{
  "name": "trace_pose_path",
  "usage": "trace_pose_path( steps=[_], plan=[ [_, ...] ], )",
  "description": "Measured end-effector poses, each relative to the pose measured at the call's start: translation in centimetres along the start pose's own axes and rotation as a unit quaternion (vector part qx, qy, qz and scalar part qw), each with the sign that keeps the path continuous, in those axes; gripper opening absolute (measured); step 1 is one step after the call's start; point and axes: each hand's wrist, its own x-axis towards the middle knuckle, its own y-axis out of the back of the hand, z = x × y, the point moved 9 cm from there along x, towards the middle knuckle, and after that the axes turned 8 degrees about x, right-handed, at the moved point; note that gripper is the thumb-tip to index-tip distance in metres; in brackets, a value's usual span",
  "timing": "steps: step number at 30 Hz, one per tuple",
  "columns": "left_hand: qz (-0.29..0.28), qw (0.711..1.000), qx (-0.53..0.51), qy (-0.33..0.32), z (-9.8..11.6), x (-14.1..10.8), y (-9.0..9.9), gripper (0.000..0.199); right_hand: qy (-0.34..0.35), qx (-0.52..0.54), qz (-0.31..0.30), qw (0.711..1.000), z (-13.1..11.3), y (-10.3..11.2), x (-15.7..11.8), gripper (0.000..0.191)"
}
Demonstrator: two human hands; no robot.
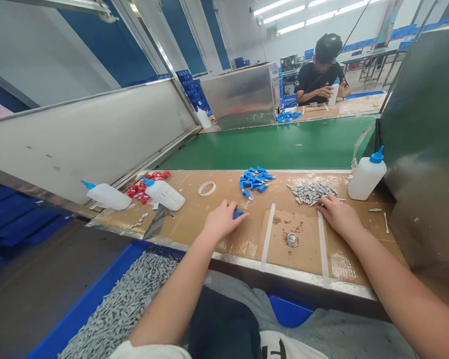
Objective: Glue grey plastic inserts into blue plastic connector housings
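My left hand [221,219] rests low over the cardboard-covered bench with its fingers curled round a small blue piece [238,214]. Just beyond it lies a pile of blue pieces [255,180]. At the near right edge of a heap of small grey parts [310,192], my right hand [333,208] has its fingertips down on the heap's edge; whether a part is pinched there is too small to tell. Between the hands, a small round metal item [292,240] sits on a cardboard sheet [307,257] bordered by white tape strips.
White bottles with blue tips stand at right [367,175] and lie at left [166,194], beside red pieces [138,192]. A tape roll [207,188] is nearby. Behind runs a green belt [277,144]; a person sits beyond. A blue bin [93,299] of grey parts is below left.
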Motion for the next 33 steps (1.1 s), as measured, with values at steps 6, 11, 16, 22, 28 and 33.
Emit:
trace_pose_path(
  steps=[6,11,16,22,28,33],
  plan=[
    [0.039,0.999,-0.008,-0.025,1.3,-1.3,-3.6,0.033,0.015,0.063,0.028,0.998,0.3,0.3,0.1,0.015],
    [0.112,0.979,-0.151,-0.081,2.1,-1.5,-2.5,0.028,0.009,0.365,0.120,0.923,1.3,2.2,0.3,0.036],
    [0.128,0.807,-0.577,0.010,3.0,0.3,-1.2,0.032,-0.069,0.557,0.086,0.823,1.7,1.3,0.5,0.053],
    [-0.167,0.401,-0.901,0.019,13.8,4.9,-0.8,0.022,0.000,0.592,-0.010,0.806,-1.2,0.8,-0.1,0.047],
    [-0.123,0.464,-0.874,-0.075,19.1,7.2,-0.4,0.036,0.207,0.405,-0.073,0.887,-6.0,1.7,-2.5,0.029],
    [-0.107,0.494,-0.853,-0.129,19.9,6.9,-0.8,0.041,0.328,0.344,-0.116,0.872,-8.9,1.6,-4.4,0.027]
  ],
)
